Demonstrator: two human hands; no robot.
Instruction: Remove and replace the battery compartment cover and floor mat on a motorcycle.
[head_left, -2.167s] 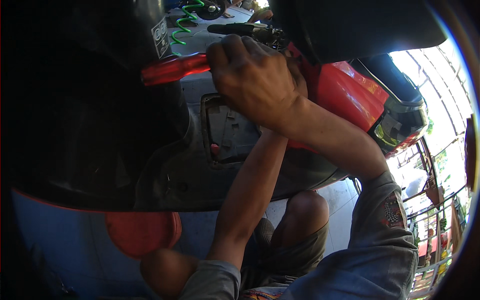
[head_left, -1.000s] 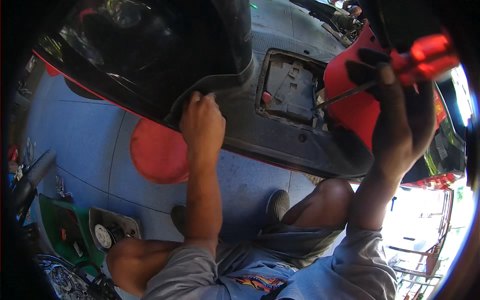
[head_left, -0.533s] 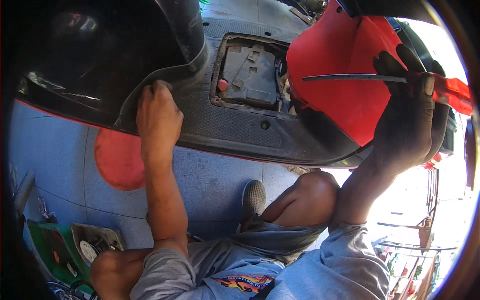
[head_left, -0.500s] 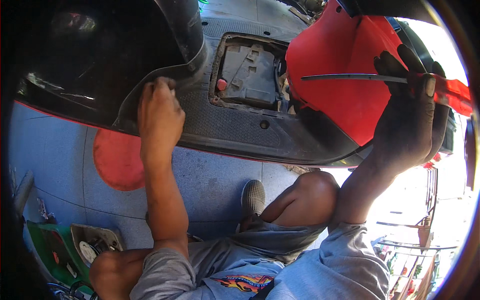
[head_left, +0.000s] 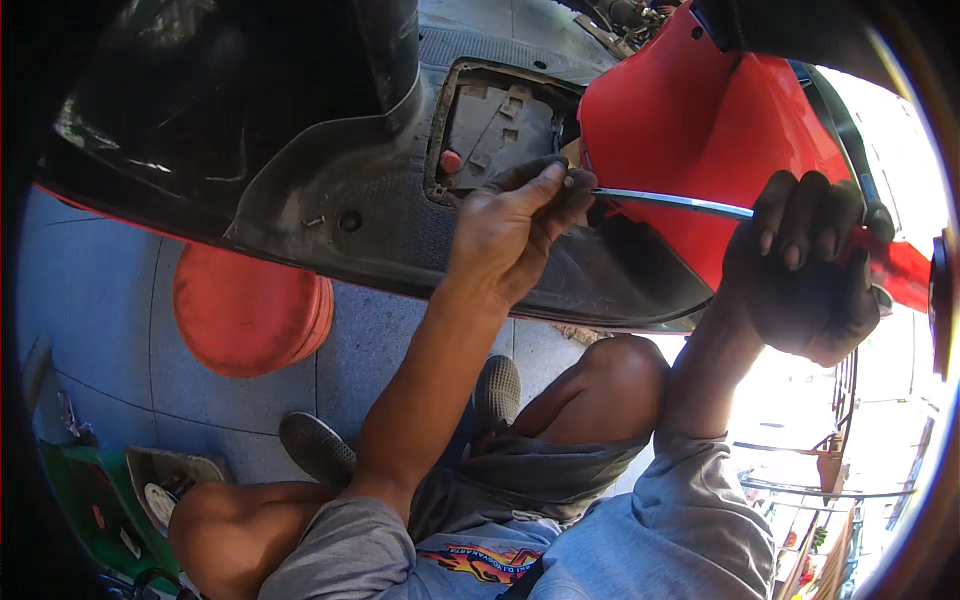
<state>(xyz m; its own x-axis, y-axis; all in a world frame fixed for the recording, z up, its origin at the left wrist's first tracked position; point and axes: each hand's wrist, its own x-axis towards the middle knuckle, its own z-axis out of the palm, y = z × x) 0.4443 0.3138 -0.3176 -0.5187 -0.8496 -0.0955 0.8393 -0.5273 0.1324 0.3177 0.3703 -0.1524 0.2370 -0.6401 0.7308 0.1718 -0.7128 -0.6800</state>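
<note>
One screwdriver (head_left: 660, 200) — right hand (head_left: 805, 265) curled round red handle (head_left: 905, 272), left hand (head_left: 515, 225) pinching tip; one rectangular opening (head_left: 442, 127) far, two shoes (head_left: 497, 390) near.

Screwdriver (head_left: 680, 202): red handle, bright straight metal shaft. Held nearly level in mid-air; handle at three o'clock, shaft pointing toward nine.

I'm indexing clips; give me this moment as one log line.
left hand: at screwdriver tip; right hand: holding red handle; black floorboard: rectangular opening uncovered; floor: round red object
</note>
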